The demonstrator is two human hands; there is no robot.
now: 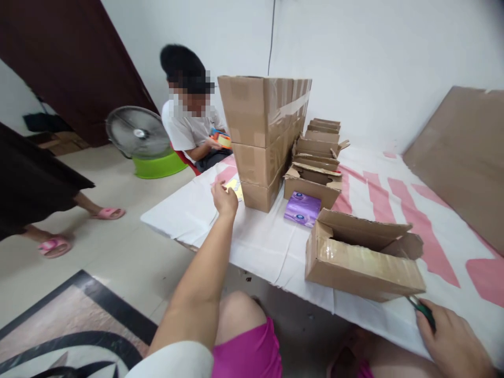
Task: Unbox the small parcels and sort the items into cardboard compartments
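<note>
My left hand [224, 199] reaches far out over the white sheet and pinches a yellow slip of paper [234, 186] lying beside a tall stack of taped cardboard boxes [262, 139]. My right hand [452, 341] rests at the near edge of the surface, closed around a green-handled tool [423, 310] whose tip touches the corner of an open cardboard box [362, 260]. A purple packet [302, 208] lies between that box and the stack.
Several open cardboard boxes [317, 163] line up behind the packet. A flat cardboard sheet [460, 157] leans at the right. A seated person [189, 115] holds a tape dispenser beyond the stack. A floor fan [137, 134] and another person's legs in pink slippers [55, 244] are at left.
</note>
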